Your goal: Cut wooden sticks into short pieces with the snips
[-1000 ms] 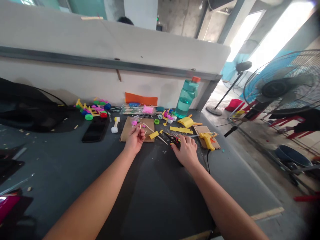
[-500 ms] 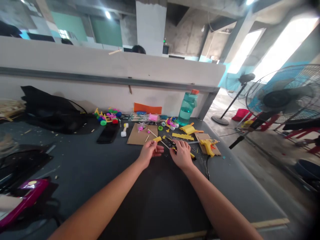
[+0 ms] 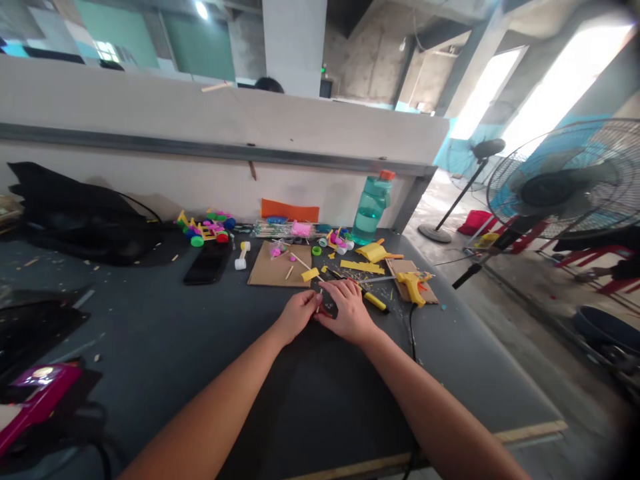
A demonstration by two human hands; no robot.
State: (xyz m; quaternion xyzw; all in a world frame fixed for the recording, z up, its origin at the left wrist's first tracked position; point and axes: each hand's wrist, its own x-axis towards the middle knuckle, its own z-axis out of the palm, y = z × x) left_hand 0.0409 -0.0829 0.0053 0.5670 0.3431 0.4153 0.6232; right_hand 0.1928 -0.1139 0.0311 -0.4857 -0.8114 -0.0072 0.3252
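Observation:
Over the near middle of the dark table, my left hand (image 3: 299, 313) pinches a short thin stick (image 3: 319, 301) between thumb and fingers. Close against it on the right is my right hand (image 3: 346, 310), its fingers curled and its thumb near the stick; whatever lies inside its grip is hidden. Just beyond the fingertips lie a small yellow piece (image 3: 310, 274) and a long thin stick. To the right of my right hand rests a yellow tool with a black end (image 3: 375, 301). A brown cardboard sheet (image 3: 260, 270) lies behind my left hand.
A yellow glue gun (image 3: 413, 287) rests on cardboard at right, its cord trailing to the front edge. Behind stand a teal bottle (image 3: 369, 212) and colourful small parts (image 3: 207, 230). A phone (image 3: 207, 265), a black bag (image 3: 85, 220) and a magenta device (image 3: 43, 400) lie left.
My hands have come together, the right one shifting left off the dark tool beneath it. The yellow tool now shows more fully. The view has tilted slightly.

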